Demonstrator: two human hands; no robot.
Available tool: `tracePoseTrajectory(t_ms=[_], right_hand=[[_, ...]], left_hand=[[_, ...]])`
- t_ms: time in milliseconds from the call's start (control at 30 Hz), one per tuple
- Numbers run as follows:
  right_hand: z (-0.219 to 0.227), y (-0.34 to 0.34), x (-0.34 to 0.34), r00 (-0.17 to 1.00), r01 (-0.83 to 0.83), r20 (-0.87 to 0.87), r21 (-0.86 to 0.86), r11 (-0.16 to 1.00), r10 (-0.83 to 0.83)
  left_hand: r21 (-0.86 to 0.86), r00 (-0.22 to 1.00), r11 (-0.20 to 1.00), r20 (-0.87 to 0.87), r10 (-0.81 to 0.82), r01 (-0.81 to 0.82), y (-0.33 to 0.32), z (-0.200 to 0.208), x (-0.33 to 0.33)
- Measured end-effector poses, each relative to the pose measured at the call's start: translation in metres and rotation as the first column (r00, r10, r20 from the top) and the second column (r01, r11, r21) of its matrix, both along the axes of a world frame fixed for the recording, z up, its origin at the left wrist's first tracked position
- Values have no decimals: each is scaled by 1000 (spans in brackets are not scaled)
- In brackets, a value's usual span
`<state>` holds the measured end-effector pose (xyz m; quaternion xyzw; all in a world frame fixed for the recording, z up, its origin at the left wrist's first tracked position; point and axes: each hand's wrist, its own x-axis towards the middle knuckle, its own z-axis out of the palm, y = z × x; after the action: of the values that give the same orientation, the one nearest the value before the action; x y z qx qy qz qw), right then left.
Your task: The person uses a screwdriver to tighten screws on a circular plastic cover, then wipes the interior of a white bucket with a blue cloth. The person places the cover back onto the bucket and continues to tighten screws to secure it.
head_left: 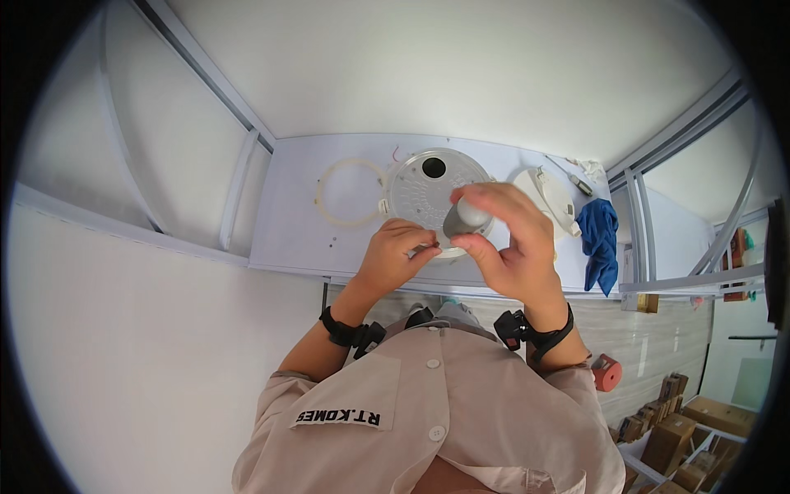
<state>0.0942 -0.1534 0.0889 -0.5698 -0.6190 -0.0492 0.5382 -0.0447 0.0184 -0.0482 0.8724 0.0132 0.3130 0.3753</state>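
Note:
A round silver metal disc (409,185) with an embossed pattern and one dark round hole lies on the white table. Over its near right part, my right hand (518,247) is closed around a smooth, rounded grey-white piece (473,214), held between thumb and fingers. I cannot make out the exact kind of this piece. At the disc's near edge, my left hand (397,255) pinches with thumb and fingertips; anything between them is too small or hidden to name.
Left of the disc lies a cream-coloured ring (350,160) with small bits around it. To the right are a white plastic cover (553,196), a screwdriver (581,185), crumpled white material (591,169) and a blue cloth (600,243). White frame posts stand at both table ends.

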Motion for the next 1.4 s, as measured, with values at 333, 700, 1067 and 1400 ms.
tracePoseTrajectory(t_ms=[333, 700, 1067, 1400], right_hand=[[-1, -2, -2, 1000, 20, 14, -6, 1000, -20], [-5, -9, -10, 1000, -1, -23, -159, 987, -2], [14, -37, 13, 977, -18, -209, 71, 997, 32], [4, -73, 56, 971, 28, -239, 74, 997, -10]], left_hand=[[2, 999, 999, 40, 33, -33, -3, -1, 0], [34, 998, 998, 24, 50, -51, -11, -4, 4], [56, 993, 996, 103, 56, -62, -36, -1, 21], [45, 983, 987, 104, 152, -157, -70, 3, 41]])
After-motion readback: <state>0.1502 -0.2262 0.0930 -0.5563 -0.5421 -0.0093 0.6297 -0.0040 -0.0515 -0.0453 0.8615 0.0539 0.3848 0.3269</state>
